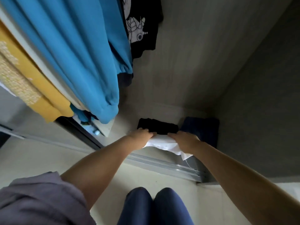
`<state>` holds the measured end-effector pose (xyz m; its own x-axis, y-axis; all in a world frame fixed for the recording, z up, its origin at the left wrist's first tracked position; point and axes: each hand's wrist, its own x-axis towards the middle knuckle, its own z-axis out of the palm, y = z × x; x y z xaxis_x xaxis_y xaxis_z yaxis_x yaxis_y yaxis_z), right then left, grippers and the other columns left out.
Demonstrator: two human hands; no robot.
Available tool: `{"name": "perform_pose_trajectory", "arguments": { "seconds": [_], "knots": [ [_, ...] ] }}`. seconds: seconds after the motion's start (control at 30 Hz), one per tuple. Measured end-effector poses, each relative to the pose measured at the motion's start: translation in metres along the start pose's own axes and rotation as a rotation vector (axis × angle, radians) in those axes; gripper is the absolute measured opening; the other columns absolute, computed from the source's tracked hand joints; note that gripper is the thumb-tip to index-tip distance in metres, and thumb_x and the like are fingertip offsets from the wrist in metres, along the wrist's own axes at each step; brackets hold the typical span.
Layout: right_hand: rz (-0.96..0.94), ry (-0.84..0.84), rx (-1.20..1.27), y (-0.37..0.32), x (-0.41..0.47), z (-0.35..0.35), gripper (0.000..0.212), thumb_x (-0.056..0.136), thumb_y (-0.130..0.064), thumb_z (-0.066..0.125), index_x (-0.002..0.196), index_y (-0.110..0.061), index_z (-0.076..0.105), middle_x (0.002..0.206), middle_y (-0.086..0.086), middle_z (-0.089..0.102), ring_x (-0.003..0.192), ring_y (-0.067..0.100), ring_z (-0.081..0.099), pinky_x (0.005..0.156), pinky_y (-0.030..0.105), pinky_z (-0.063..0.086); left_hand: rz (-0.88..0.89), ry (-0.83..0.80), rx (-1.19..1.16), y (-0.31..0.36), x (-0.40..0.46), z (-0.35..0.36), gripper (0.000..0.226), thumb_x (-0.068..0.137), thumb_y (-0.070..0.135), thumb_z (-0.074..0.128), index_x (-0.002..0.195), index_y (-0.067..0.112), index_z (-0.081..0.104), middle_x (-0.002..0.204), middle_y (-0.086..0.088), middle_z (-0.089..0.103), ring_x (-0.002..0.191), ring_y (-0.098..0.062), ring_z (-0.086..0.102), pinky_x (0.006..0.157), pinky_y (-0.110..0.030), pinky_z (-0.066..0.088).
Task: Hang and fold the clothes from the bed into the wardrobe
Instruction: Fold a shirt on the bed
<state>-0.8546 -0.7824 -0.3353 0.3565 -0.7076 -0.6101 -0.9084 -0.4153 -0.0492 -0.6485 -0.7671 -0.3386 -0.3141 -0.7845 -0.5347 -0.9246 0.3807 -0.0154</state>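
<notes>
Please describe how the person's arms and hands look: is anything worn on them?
Both forearms are bare. The left hand and the right hand wear no gloves, and no rings or watch are visible. A loose grey short sleeve covers the left upper arm. The right sleeve is out of view.

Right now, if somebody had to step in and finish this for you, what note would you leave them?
Left hand and right hand both grip a folded white garment, held low at the wardrobe floor.
Done: a folded black garment and a folded navy garment lie on that floor; a blue top, a yellow top and a black printed shirt hang above.
Left: set the white garment down. The bed is out of view.
</notes>
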Motion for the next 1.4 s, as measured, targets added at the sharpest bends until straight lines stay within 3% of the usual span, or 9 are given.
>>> {"name": "perform_pose_trajectory", "arguments": {
  "seconds": [0.27, 0.37, 0.5, 0.6, 0.8, 1.0, 1.13, 1.27, 1.4],
  "knots": [
    [0.033, 0.246, -0.038, 0.039, 0.2, 0.047, 0.065, 0.095, -0.008, 0.038, 0.151, -0.033, 0.015, 0.134, 0.015, 0.043, 0.115, 0.039, 0.05, 0.093, 0.051, 0.046, -0.001, 0.223, 0.047, -0.082, 0.195, 0.075, 0.06, 0.095, 0.008, 0.036, 0.151, 0.027, 0.022, 0.145, -0.012, 0.04, 0.128, -0.033, 0.043, 0.102, -0.041, 0.04],
    [0.118, 0.337, -0.121, 0.041, 0.261, 0.072, 0.067, 0.093, -0.013, 0.047, 0.15, -0.033, 0.019, 0.138, 0.014, 0.042, 0.122, 0.038, 0.045, 0.103, 0.06, 0.03, 0.025, 0.316, -0.005, -0.11, 0.255, 0.115, 0.058, 0.098, 0.016, 0.043, 0.151, 0.026, 0.022, 0.151, -0.01, 0.032, 0.134, -0.03, 0.035, 0.108, -0.042, 0.033],
    [0.202, 0.409, -0.116, 0.033, 0.309, 0.153, 0.075, 0.093, -0.011, 0.048, 0.153, -0.029, 0.007, 0.156, 0.014, 0.014, 0.142, 0.044, 0.011, 0.107, 0.07, 0.001, -0.036, 0.381, 0.006, -0.107, 0.302, 0.197, 0.07, 0.093, -0.001, 0.032, 0.153, 0.026, 0.007, 0.16, -0.007, 0.01, 0.145, -0.028, 0.013, 0.114, -0.053, 0.017],
    [0.166, 0.229, 0.007, 0.023, 0.325, 0.229, 0.073, 0.096, -0.006, 0.034, 0.153, -0.03, -0.005, 0.16, 0.011, -0.012, 0.143, 0.045, -0.015, 0.11, 0.069, -0.003, -0.043, 0.278, 0.101, -0.089, 0.314, 0.269, 0.077, 0.086, -0.008, 0.017, 0.152, 0.025, -0.008, 0.161, -0.008, -0.003, 0.147, -0.029, 0.002, 0.115, -0.056, 0.015],
    [0.058, 0.159, 0.095, 0.026, 0.335, 0.301, 0.076, 0.094, -0.061, 0.028, 0.146, -0.038, -0.022, 0.152, 0.007, -0.038, 0.136, 0.038, -0.037, 0.104, 0.069, -0.012, 0.039, 0.073, -0.106, -0.086, 0.31, 0.318, 0.101, 0.082, 0.004, 0.047, 0.145, 0.037, -0.024, 0.154, 0.003, -0.031, 0.141, -0.019, -0.031, 0.112, -0.058, -0.008],
    [0.134, 0.071, 0.122, 0.014, 0.305, 0.239, 0.061, 0.097, -0.059, 0.011, 0.151, -0.037, -0.007, 0.159, 0.007, -0.02, 0.144, 0.039, -0.017, 0.109, 0.067, -0.007, 0.073, -0.054, -0.113, -0.081, 0.27, 0.256, 0.087, 0.09, 0.028, 0.049, 0.15, 0.033, -0.013, 0.157, 0.002, -0.025, 0.143, -0.016, -0.025, 0.114, -0.053, -0.011],
    [0.208, 0.164, 0.17, 0.013, 0.236, 0.146, 0.058, 0.101, -0.051, 0.017, 0.153, -0.028, 0.005, 0.161, 0.007, 0.001, 0.147, 0.031, 0.005, 0.115, 0.055, 0.012, 0.109, 0.108, -0.16, -0.059, 0.217, 0.159, 0.07, 0.096, 0.032, 0.042, 0.153, 0.027, 0.002, 0.161, -0.004, 0.003, 0.148, -0.018, 0.0, 0.118, -0.046, -0.001],
    [0.196, 0.316, 0.244, 0.019, 0.15, 0.043, 0.047, 0.102, -0.044, 0.026, 0.132, -0.016, 0.048, 0.127, 0.012, 0.058, 0.112, 0.029, 0.056, 0.084, 0.035, 0.048, 0.163, 0.226, -0.303, -0.041, 0.154, 0.041, 0.064, 0.092, 0.033, 0.052, 0.15, 0.021, 0.026, 0.148, -0.008, 0.039, 0.134, -0.025, 0.038, 0.107, -0.038, 0.034],
    [0.22, 0.433, 0.284, 0.031, 0.059, -0.05, 0.04, 0.101, -0.043, 0.03, 0.114, -0.015, 0.055, 0.112, 0.012, 0.064, 0.1, 0.031, 0.062, 0.072, 0.033, 0.045, 0.124, 0.227, -0.415, -0.024, 0.091, -0.065, 0.063, 0.092, 0.036, 0.053, 0.149, 0.024, 0.029, 0.146, -0.006, 0.043, 0.129, -0.025, 0.045, 0.102, -0.038, 0.041]
  ]
}}
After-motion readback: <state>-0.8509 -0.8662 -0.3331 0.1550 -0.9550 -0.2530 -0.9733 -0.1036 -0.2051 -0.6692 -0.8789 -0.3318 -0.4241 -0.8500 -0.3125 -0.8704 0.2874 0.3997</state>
